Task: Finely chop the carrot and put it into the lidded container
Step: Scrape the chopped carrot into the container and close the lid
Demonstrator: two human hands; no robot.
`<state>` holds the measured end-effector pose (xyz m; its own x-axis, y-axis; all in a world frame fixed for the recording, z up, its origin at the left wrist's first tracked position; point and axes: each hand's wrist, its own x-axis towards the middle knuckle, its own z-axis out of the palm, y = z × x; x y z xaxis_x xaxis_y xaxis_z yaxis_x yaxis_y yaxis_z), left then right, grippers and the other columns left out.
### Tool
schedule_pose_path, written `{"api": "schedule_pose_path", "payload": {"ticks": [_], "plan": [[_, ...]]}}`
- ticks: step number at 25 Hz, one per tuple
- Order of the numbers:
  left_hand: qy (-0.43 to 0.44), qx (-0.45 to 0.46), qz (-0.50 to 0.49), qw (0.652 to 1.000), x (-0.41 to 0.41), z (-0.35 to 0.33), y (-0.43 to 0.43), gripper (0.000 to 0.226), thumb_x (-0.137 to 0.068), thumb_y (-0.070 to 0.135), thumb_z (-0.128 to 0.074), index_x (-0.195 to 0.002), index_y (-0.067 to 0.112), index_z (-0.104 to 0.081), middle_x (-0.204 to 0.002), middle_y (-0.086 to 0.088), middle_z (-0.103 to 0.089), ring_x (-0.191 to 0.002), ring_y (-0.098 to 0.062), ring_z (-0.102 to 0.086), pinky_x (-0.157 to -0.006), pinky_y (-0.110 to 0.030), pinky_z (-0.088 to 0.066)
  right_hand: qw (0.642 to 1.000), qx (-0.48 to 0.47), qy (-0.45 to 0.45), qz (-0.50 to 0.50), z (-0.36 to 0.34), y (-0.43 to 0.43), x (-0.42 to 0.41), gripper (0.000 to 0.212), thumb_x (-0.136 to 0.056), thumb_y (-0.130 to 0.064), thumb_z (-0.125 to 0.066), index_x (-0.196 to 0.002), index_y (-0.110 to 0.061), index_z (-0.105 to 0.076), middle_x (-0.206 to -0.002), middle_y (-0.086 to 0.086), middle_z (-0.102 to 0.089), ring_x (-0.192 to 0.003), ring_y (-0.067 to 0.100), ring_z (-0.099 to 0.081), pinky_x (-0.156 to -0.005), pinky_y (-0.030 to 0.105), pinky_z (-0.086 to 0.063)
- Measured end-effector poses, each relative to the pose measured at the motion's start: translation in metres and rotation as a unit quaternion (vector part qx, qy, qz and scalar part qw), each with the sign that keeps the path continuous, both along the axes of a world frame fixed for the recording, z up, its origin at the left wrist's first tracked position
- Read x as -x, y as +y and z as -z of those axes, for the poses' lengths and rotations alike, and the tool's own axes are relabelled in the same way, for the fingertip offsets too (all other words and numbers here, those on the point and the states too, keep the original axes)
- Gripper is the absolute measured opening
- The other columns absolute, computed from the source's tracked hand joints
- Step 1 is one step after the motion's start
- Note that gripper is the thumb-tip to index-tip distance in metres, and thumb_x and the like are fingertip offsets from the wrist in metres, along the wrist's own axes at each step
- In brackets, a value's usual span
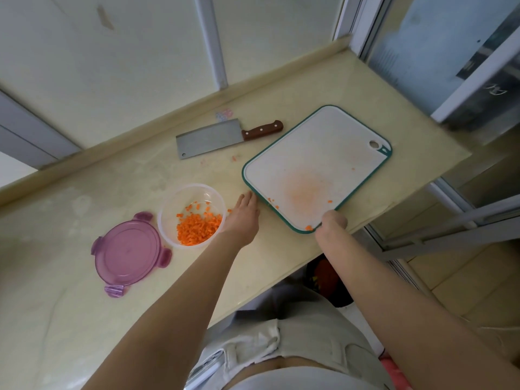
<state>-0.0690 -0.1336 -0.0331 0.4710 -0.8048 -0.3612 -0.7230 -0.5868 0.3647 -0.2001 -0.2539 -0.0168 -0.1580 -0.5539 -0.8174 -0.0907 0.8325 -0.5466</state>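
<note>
Forearms reach out from near the camera over the tabletop (70, 319). Left grip (243, 218) lies flat, fingers straight and holding nothing, fingertips touching the left edge of the cutting board (318, 153). Right grip (334, 220) looks curled round the board's near corner; its fingers are mostly hidden. Chopped carrot (198, 228) is piled inside the clear container (168, 205), just left of the left grip. Purple lid (128, 253) lies off, beside the container. Cleaver (213, 137) is set down further back, well apart from both grips. Chopping looks done and most of the carrot is transferred. Left to do: a few stray bits (309, 228) on the board and tabletop, then probably the lid.
</note>
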Motion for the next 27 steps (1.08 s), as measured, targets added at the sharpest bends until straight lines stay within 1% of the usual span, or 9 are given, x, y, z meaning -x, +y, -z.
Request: {"api": "schedule_pose_path", "payload": {"ticks": [2,5,11,15,17,19,21,23,27], "plan": [[-0.009,-0.018,0.04,0.999,0.002,0.002,0.008,0.048,-0.102,0.015,-0.023,-0.148,0.008,-0.014,-0.157,-0.003,-0.007,-0.144,-0.018,-0.005,-0.113,-0.035,-0.021,1.0,0.006,0.012,-0.011,0.002,-0.001,-0.004,0.025,-0.098,0.004,-0.031,-0.107,0.002,-0.055,-0.086,0.01,-0.054,-0.074,0.023,-0.052,-0.06,0.025,-0.043],[-0.035,-0.039,0.082,0.995,0.012,0.003,0.025,0.047,-0.102,0.015,-0.023,-0.147,0.007,-0.017,-0.157,-0.004,-0.006,-0.144,-0.019,-0.004,-0.113,-0.033,-0.02,0.984,0.051,0.079,-0.152,0.016,-0.005,0.001,0.03,-0.099,-0.001,-0.033,-0.119,0.008,-0.053,-0.117,0.022,-0.058,-0.087,0.026,-0.051,-0.075,0.035,-0.044],[-0.107,-0.058,0.127,0.984,0.022,0.002,0.034,0.049,-0.102,0.018,-0.026,-0.148,0.007,-0.013,-0.157,-0.008,-0.007,-0.144,-0.023,-0.008,-0.114,-0.033,-0.014,0.862,0.107,0.17,-0.466,0.004,-0.008,0.012,0.026,-0.097,-0.005,-0.036,-0.089,-0.006,-0.061,-0.12,0.021,-0.06,-0.107,0.03,-0.057,-0.084,0.029,-0.046],[-0.09,0.021,0.117,0.989,0.022,-0.006,0.049,0.04,-0.099,0.011,-0.035,-0.139,0.006,-0.037,-0.145,-0.012,-0.035,-0.134,-0.026,-0.033,-0.109,-0.032,-0.025,0.704,0.174,0.277,-0.63,-0.009,0.003,0.005,0.026,-0.096,-0.004,-0.036,-0.11,0.003,-0.057,-0.118,0.017,-0.058,-0.108,0.031,-0.055,-0.072,0.028,-0.038],[-0.104,0.114,0.112,0.982,0.019,-0.014,0.06,0.036,-0.092,0.004,-0.048,-0.127,0.005,-0.053,-0.124,-0.014,-0.055,-0.115,-0.031,-0.053,-0.098,-0.036,-0.04,0.615,0.26,0.321,-0.672,-0.019,0.022,-0.006,0.025,-0.096,-0.01,-0.04,-0.117,-0.003,-0.052,-0.119,0.013,-0.054,-0.111,0.031,-0.052,-0.081,0.033,-0.041],[-0.144,0.222,0.079,0.961,0.012,-0.019,0.074,0.028,-0.084,0.003,-0.053,-0.11,0.007,-0.063,-0.098,-0.009,-0.062,-0.089,-0.028,-0.059,-0.079,-0.035,-0.047,0.546,0.378,0.281,-0.693,-0.023,0.046,-0.02,0.03,-0.097,-0.013,-0.042,-0.126,-0.007,-0.045,-0.125,0.011,-0.048,-0.116,0.029,-0.046,-0.091,0.038,-0.039],[-0.159,0.281,0.01,0.946,0.002,-0.028,0.093,0.022,-0.084,0.007,-0.047,-0.102,0.007,-0.061,-0.09,-0.008,-0.058,-0.081,-0.025,-0.052,-0.072,-0.034,-0.039,0.546,0.433,0.189,-0.692,-0.022,0.068,-0.037,0.036,-0.096,-0.01,-0.043,-0.132,-0.008,-0.04,-0.13,0.011,-0.044,-0.119,0.028,-0.044,-0.097,0.036,-0.037],[-0.178,0.29,-0.084,0.937,-0.011,-0.032,0.118,0.017,-0.084,0.01,-0.046,-0.097,0.006,-0.057,-0.089,-0.01,-0.057,-0.08,-0.027,-0.051,-0.071,-0.035,-0.038,0.577,0.417,0.122,-0.692,-0.02,0.089,-0.053,0.04,-0.099,-0.012,-0.04,-0.137,-0.005,-0.035,-0.135,0.013,-0.041,-0.124,0.028,-0.043,-0.101,0.032,-0.034],[-0.155,0.159,-0.239,0.945,-0.033,-0.014,0.166,0.016,-0.081,0.01,-0.058,-0.096,0.003,-0.055,-0.092,-0.014,-0.056,-0.085,-0.035,-0.053,-0.074,-0.04,-0.039,0.676,0.319,0.086,-0.658,-0.019,0.111,-0.081,0.042,-0.102,-0.022,-0.037,-0.135,0.002,-0.034,-0.137,0.019,-0.042,-0.122,0.031,-0.046,-0.095,0.033,-0.036]]}}
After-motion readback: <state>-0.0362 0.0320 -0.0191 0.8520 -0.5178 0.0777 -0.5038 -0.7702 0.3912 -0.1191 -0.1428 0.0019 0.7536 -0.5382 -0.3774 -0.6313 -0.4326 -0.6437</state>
